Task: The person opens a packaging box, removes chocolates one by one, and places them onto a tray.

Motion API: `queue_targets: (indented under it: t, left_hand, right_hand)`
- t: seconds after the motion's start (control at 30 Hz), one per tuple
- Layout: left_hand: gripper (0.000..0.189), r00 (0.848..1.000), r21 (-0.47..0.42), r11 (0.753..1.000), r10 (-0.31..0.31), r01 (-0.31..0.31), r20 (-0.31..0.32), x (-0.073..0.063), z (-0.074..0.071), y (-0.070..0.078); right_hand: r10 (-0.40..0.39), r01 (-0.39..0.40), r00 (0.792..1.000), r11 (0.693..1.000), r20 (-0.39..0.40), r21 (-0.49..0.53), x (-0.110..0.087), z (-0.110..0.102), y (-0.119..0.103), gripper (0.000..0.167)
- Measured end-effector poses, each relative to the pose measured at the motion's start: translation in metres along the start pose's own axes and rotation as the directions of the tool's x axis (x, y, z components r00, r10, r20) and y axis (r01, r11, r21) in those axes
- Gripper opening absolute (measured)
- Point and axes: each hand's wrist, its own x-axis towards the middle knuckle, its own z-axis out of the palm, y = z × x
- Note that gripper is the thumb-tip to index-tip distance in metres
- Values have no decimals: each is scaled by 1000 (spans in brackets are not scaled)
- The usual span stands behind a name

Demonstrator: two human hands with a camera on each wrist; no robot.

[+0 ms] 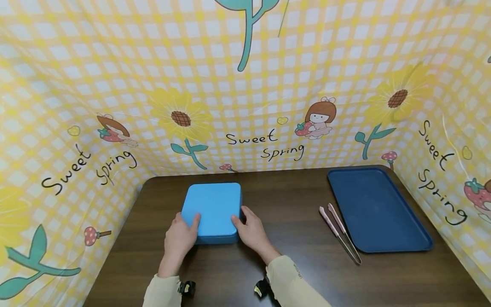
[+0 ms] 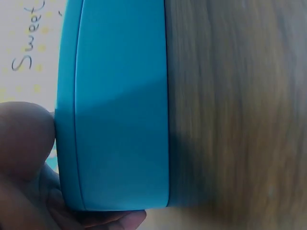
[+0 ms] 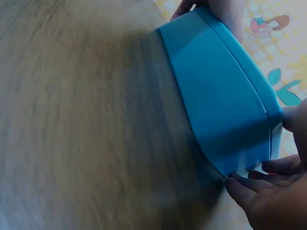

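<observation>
Both hands hold a light blue lidded box (image 1: 212, 209) at the left middle of the table. My left hand (image 1: 180, 234) grips its near left corner, thumb on the lid and fingers down the side. On the opposite side my right hand (image 1: 251, 228) grips it with the thumb at the lid's edge. A seam below the lid runs along the front wall of the box (image 2: 122, 110) in the left wrist view. In the right wrist view, fingertips (image 3: 240, 187) of my right hand reach the box's lower corner. The lid lies flat on the box, hiding its inside.
A dark blue tray (image 1: 379, 213) lies at the right of the brown wooden table (image 1: 284, 192). Against its left edge rest metal tongs (image 1: 341, 234) with pale pink tips. A yellow checked cloth (image 1: 253, 98) rises behind the table and along both sides.
</observation>
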Motion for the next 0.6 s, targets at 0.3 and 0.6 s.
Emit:
queue_targets:
  t: [0.3,0.6]
  left_hand:
    - [73,997,-8,997,72,-72,33,-12,8,29]
    - [56,986,-66,988,145,-139,87,-17,23,49]
  right_hand:
    - [67,-66,997,998,-47,13,-6,-37,5,63]
    - [117,-116,991,993,-60,33,-16,-76,19,62]
